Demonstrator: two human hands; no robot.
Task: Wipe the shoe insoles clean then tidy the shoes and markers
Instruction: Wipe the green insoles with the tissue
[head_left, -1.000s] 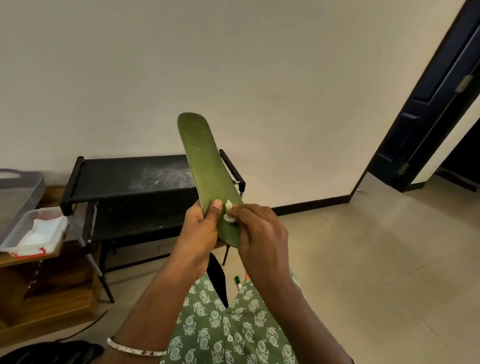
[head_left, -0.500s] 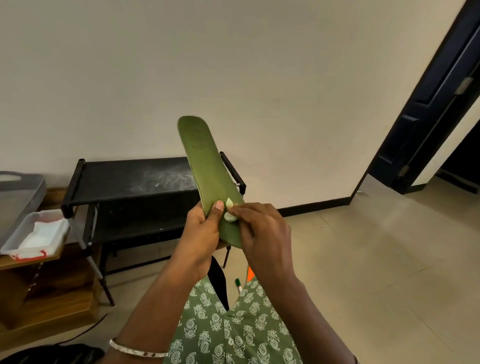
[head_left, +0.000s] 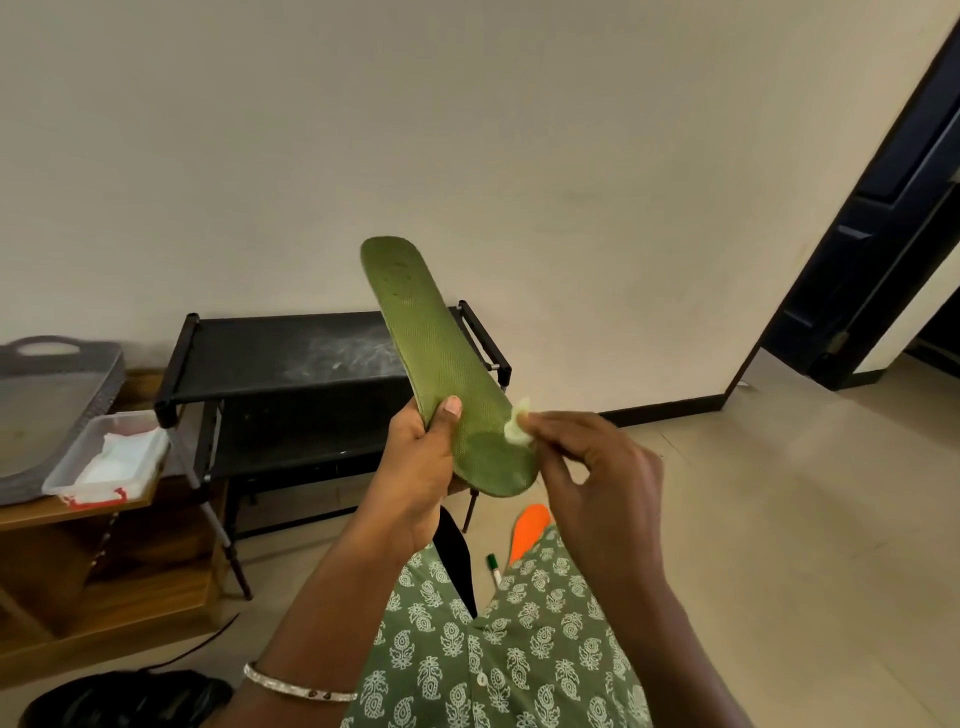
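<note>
A green textured insole (head_left: 431, 353) is held upright in front of me, toe end up. My left hand (head_left: 421, 467) grips its heel end, thumb pressed on the top face. My right hand (head_left: 597, 467) pinches a small white wipe (head_left: 518, 427) that touches the insole's right edge near the heel. A darker damp patch shows on the heel. On the floor below, an orange insole (head_left: 529, 530) and a green-capped marker (head_left: 493, 569) lie partly hidden behind my knee.
A black two-tier shoe rack (head_left: 270, 358) stands against the wall. Left of it, a wooden shelf (head_left: 78, 551) carries a grey tray (head_left: 47, 395) and a clear box of white wipes (head_left: 109, 457). A dark shoe (head_left: 124, 701) lies bottom left. A dark door (head_left: 878, 208) is at right.
My right hand slid with the wipe from the insole's face out to its right edge. The insole's heel has dropped into fuller view, and the orange insole on the floor is now more exposed.
</note>
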